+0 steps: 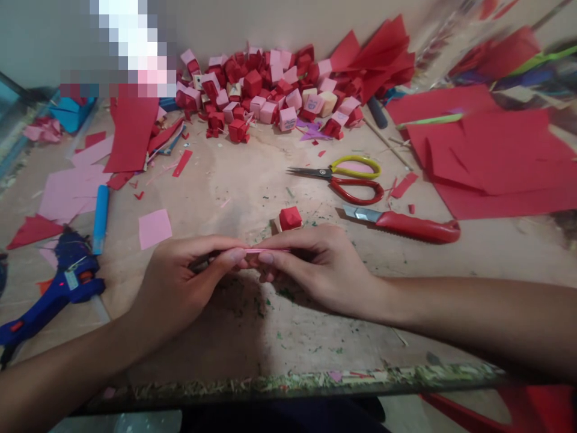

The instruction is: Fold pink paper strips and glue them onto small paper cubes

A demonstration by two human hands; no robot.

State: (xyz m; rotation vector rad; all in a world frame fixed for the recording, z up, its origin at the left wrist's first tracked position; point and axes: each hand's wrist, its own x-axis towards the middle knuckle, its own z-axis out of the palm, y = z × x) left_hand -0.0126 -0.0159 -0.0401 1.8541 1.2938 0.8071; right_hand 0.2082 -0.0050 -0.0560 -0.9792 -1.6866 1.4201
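Observation:
Both hands meet over the middle of the table, pinching one thin piece of pink paper [270, 250] seen edge-on. My left hand [180, 276] grips its left end between thumb and forefinger. At its right part, my right hand [320, 258] closes with thumb below and fingers above; some fingertips are hidden behind the thumbs. Just beyond the right fingers sits a small red paper cube [290, 218] with a pale side. A flat pink paper square [155, 228] lies to the left of the left hand.
Scissors [322, 172] and a red-handled utility knife [406, 224] lie right of centre. A blue glue gun [67, 279] rests at left near a blue marker [101, 216]. Many folded paper cubes [265, 108] are heaped behind. Red sheets [496, 156] cover the right side.

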